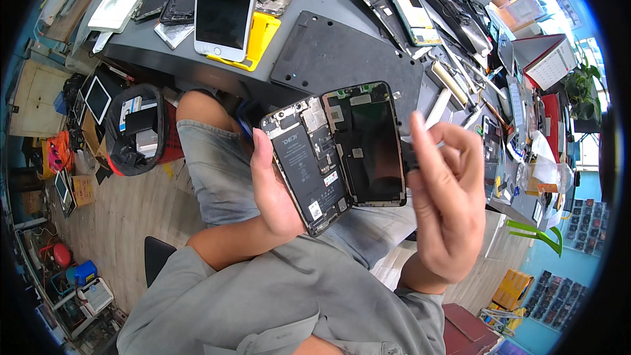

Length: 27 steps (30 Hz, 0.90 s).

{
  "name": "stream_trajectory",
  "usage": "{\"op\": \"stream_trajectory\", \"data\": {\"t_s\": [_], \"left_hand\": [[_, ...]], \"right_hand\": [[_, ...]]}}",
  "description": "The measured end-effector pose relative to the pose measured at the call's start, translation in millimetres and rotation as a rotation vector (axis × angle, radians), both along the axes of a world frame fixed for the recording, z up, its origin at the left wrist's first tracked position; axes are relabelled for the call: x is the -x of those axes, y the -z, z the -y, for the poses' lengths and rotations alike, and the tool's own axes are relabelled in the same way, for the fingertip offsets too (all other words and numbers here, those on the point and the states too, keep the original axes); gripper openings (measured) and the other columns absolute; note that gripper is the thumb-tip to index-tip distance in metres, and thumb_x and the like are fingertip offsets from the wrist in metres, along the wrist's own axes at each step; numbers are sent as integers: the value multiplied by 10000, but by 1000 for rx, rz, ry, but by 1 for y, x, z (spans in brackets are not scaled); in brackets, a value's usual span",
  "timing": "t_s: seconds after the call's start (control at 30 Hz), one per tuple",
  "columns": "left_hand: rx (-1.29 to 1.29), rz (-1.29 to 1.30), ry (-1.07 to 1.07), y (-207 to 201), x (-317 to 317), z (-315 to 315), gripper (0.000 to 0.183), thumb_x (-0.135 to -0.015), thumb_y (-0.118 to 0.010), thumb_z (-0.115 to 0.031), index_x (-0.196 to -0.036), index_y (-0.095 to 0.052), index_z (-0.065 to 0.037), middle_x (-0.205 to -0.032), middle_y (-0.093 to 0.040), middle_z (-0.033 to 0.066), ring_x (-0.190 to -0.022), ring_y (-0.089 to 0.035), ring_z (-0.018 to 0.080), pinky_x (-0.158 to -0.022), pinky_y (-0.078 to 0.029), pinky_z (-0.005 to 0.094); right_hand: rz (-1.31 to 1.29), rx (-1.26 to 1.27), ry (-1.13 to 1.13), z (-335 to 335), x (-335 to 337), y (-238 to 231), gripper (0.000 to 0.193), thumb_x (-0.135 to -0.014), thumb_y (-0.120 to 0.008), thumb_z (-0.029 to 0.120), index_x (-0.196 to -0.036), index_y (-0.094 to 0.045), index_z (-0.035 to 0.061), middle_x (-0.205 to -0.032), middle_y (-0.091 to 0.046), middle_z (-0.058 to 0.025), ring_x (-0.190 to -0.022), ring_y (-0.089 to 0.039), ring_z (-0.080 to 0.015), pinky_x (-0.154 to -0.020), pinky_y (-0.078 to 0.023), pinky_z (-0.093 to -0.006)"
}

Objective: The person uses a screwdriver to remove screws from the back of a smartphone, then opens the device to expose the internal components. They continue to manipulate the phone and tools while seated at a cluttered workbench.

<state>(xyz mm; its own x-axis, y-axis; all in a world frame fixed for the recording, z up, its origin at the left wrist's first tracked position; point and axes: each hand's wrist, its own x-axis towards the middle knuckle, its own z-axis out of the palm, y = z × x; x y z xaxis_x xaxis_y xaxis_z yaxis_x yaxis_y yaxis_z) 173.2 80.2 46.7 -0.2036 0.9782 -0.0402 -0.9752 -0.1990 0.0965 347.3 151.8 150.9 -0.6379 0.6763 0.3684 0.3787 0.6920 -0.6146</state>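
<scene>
My left hand [273,200] grips an opened smartphone along its left edge, thumb upright beside the frame. The phone's body [305,164] shows a black battery, metal shields and small white stickers. Its screen assembly [368,151] is swung out to the right like a book cover, inner side toward me, still next to the body. Just right of the screen, my right hand [450,197] is raised with the index finger up and the other fingers curled in. A small dark thing shows by its fingertips; I cannot make out what it is.
Beyond the phone, a black flat panel [342,52] lies on the grey desk. A white phone [227,10] leans on a yellow stand [263,36]. Phone parts [411,6] and tools [450,82] crowd the right side. A lined bin [138,125] stands left of my knee.
</scene>
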Motion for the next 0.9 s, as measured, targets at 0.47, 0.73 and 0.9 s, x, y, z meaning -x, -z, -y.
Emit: {"op": "stream_trajectory", "data": {"t_s": [0.47, 0.73, 0.9], "left_hand": [[-66, 33, 48, 3, 4, -1, 1030, -1095, -334, -879, -1635, -530, -25, -1451, -717, 200, -1283, -751, 331, -1067, -646, 493], [-72, -2, 44, 5, 5, -2, 1040, -1093, -312, -887, -1627, -538, -24, -1468, -712, 190, -1303, -740, 323, -1091, -634, 479], [-54, -14, 43, 5, 4, -1, 1044, -1091, -309, -891, -1622, -540, -23, -1469, -709, 188, -1299, -740, 319, -1083, -639, 480]], "right_hand": [[-188, 42, -26, -1, 21, 24, 225, -825, -889, -122, -1014, -804, -33, -1074, -790, -149, -854, -776, -195, -738, -620, -301], [-167, 14, -54, -3, 22, 28, 219, -831, -880, -119, -1015, -803, -29, -1065, -793, -131, -809, -780, -176, -700, -622, -295], [-166, 24, -48, -3, 24, 27, 211, -836, -873, -126, -1009, -798, -30, -1068, -791, -132, -807, -776, -166, -694, -616, -282]]}}
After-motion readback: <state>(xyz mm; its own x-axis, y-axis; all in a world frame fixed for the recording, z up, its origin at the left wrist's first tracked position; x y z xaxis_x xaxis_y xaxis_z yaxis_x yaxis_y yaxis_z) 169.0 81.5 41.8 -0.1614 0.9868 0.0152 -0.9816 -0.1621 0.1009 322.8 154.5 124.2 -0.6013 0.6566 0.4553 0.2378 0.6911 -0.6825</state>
